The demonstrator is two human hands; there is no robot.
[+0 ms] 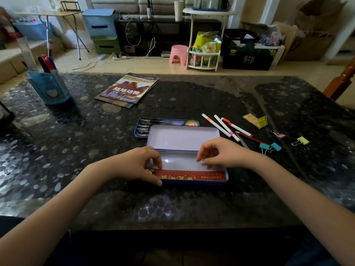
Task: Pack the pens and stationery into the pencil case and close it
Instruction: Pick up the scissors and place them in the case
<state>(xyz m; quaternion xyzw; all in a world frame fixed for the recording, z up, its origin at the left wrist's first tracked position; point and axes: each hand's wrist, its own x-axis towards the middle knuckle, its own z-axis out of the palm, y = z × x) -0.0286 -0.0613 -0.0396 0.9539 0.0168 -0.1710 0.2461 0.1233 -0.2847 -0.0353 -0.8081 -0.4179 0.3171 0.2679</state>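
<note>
A blue tin pencil case [192, 182] lies open at the table's near middle, its white-lined lid [182, 139] tilted up at the back. A red ruler [194, 175] lies inside along the front wall. My left hand [140, 166] pinches the case's left front corner, thumb outside and fingers on the ruler's end. My right hand [219, 153] hovers over the right half with loosely bent fingers, tips touching the white floor and holding nothing. Behind the lid sits the case's inner tray [138, 131] with several black pens [146, 127].
To the right of the case lie white markers [221, 126], a red pencil [251, 138], a yellow packet [255, 120] and teal [269, 146], pink [280, 135] and yellow [303, 140] binder clips. A magazine [128, 91] and a blue pen holder [50, 87] stand at the far left.
</note>
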